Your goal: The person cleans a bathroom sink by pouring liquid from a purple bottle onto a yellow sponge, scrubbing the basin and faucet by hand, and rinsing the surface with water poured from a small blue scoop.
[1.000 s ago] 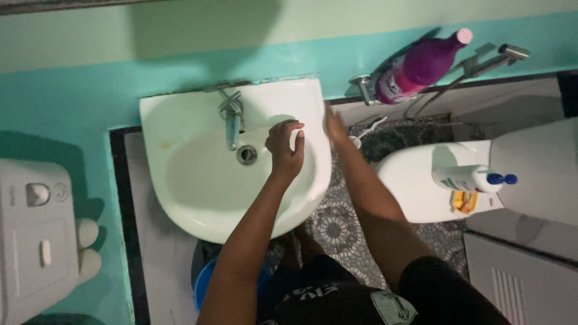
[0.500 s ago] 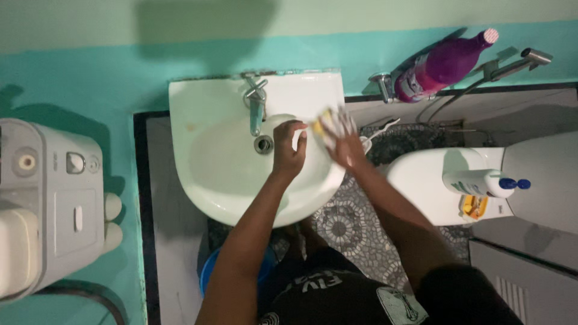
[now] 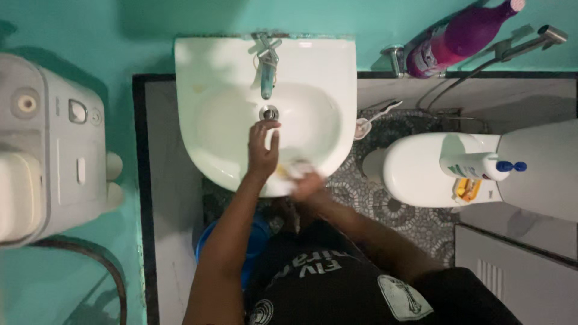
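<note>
Head view, straight down on a white wash basin fixed to a teal wall. Left hand lies inside the bowl, palm down, fingers extended and slightly apart, fingertips just short of the drain and under the chrome faucet. It holds nothing. Right hand is at the basin's near rim, blurred by motion, fingers closed around a yellow-and-white sponge. The exact wrap of the fingers is hard to tell through the blur.

Key relation: the sponge sits at the near rim of the basin, toward the near-right part, touching the rim. It is in the right hand's grip, so the right hand is the nearer one. From the left fingers it lies toward the person and slightly right, just beside the left wrist. Sponge long axis cannot be told.

Around: purple bottle lying on the ledge at top right, bidet sprayer beside it, toilet tank at right with a white blue-capped bottle on it, washing machine at left, blue bucket under the basin.
</note>
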